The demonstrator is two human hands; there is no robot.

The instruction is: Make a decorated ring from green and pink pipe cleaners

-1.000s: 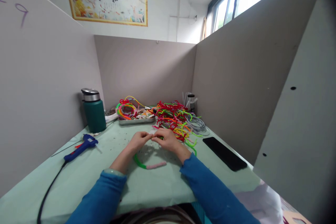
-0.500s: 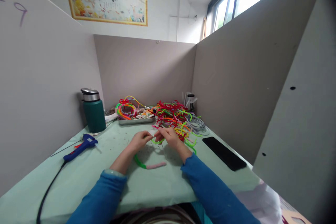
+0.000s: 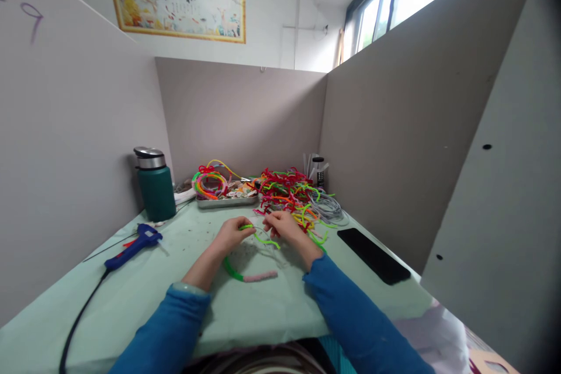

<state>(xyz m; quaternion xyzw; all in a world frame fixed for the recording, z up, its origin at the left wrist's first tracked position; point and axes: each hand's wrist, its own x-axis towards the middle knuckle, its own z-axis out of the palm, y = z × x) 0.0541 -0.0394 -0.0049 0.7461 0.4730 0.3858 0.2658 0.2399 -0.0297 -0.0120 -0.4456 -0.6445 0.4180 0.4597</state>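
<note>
My left hand (image 3: 234,234) is closed, thumb and forefinger pinching a lime-green pipe cleaner (image 3: 266,241) whose loose end droops to the right above the table. A thin grey wire (image 3: 262,228) arcs from near those fingertips toward my right hand (image 3: 281,227). That hand's fingers are pinched together a short way to the right; what they hold, if anything, is too small to make out. Below my left hand, a curved strip wrapped in green and pink (image 3: 259,276) lies on the table, its upper end hidden behind the hand.
A heap of coloured pipe cleaners (image 3: 287,187) lies beyond my hands, beside a coil of grey wire (image 3: 328,209) and a metal tray (image 3: 228,203). Left are a green bottle (image 3: 156,193) and a blue glue gun (image 3: 135,247); right, a black phone (image 3: 373,255). Partitions enclose the table.
My hands have moved slightly apart. The lime-green pipe cleaner's right end, earlier close under my right fingers, now hangs loose. A white patch between the fingertips no longer shows.
</note>
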